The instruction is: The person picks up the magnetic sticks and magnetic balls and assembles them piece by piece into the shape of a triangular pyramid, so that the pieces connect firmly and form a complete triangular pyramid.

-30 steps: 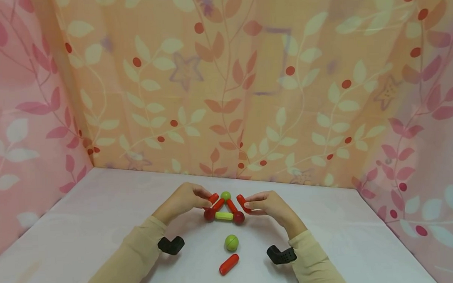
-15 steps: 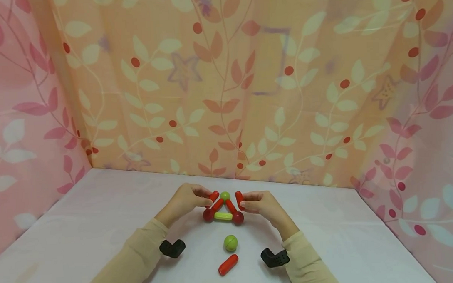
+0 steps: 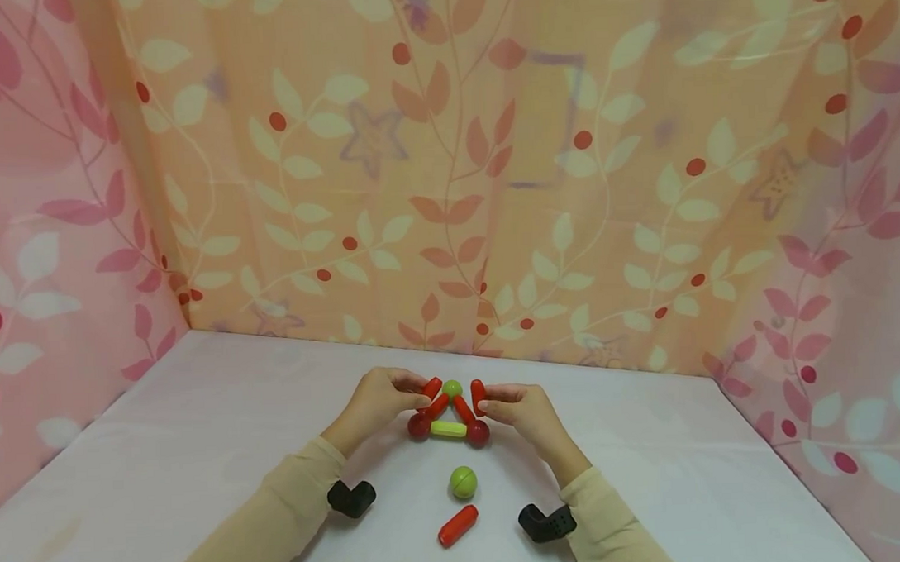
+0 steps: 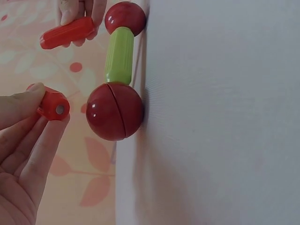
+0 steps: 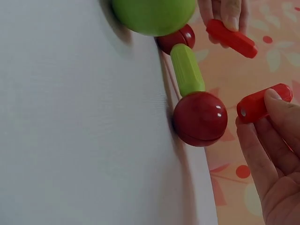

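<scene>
Pinching one red stick in the fingers of the left hand and another red stick in the fingers of the right hand. Tilting the left one inward at its top, holding the right one closer to upright. Holding both above the tabletop and, by the wrist views, apart from the balls. Showing a small gray disc at the stick's end near the right fingertips, and a similar one at the left.

Framing a triangle between the two sets of fingers: a green ball midway between the fingertips, two dark red balls on the body side of the fingers, a yellow-green stick joining these, and a pair of red sticks running up to the green ball. Having a loose green ball and a loose red stick farther toward the body, untouched by any fingers.

Apparently lining up the held sticks, not yet joining them. Probably calling next for bringing each disc end gently onto the dark red ball nearest those fingers, without jarring the triangle.
</scene>
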Tool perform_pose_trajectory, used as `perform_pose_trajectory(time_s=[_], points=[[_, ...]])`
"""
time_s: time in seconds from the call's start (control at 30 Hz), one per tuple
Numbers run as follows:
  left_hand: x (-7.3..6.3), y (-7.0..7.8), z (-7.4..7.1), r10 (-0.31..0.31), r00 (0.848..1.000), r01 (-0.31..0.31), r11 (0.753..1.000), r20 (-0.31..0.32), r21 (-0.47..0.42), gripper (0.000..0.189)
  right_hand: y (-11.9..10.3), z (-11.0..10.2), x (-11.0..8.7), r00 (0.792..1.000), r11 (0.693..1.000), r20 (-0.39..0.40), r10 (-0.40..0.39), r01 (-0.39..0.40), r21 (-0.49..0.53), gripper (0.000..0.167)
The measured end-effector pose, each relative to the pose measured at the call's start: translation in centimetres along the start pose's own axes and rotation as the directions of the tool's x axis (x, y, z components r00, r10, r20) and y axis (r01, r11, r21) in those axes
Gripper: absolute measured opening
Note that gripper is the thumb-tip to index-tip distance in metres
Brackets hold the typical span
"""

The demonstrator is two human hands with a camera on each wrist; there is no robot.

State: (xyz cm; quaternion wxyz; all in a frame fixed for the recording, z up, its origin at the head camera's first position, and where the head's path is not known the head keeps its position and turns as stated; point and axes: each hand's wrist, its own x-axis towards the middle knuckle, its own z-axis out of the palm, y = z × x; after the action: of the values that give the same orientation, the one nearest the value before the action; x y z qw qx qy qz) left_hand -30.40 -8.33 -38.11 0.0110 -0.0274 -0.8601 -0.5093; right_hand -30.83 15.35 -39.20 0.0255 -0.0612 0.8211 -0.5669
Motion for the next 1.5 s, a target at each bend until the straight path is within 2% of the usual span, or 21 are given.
perform_pose_trajectory(time_s=[0.23, 0.7, 0.93, 1.3, 1.5], points=[[-0.1, -0.2, 0.4, -0.008, 1.0, 0.008, 1.0, 0.002, 0.015, 0.023, 0.2, 0.5, -0.1, 1.0, 1.0, -0.017, 0.011, -0.01, 0.005, 0.029], [-0.3, -0.3, 0.8, 0.056, 0.998, -0.056, 0.998, 0.012, 0.031, 0.025, 0.6, 0.9, -0.1, 1.0, 0.999, -0.028, -0.003, 0.002, -0.044, 0.027], [-0.1, -0.6, 0.9, 0.028, 1.0, -0.029, 0.999, 0.009, 0.043, 0.025, 0.6, 1.1, -0.1, 0.999, 0.998, -0.031, 0.007, -0.009, -0.054, 0.027], [0.0, -0.9, 0.8, 0.05, 0.998, -0.051, 0.998, 0.035, 0.048, 0.021, 0.2, 1.1, -0.3, 0.999, 0.998, -0.024, 0.034, -0.035, -0.047, 0.029], [0.0, -0.9, 0.6, 0.045, 0.997, -0.048, 0.997, 0.06, 0.058, 0.02, 0.0, 1.2, -0.3, 1.0, 0.999, -0.021, 0.014, -0.015, -0.05, 0.027]])
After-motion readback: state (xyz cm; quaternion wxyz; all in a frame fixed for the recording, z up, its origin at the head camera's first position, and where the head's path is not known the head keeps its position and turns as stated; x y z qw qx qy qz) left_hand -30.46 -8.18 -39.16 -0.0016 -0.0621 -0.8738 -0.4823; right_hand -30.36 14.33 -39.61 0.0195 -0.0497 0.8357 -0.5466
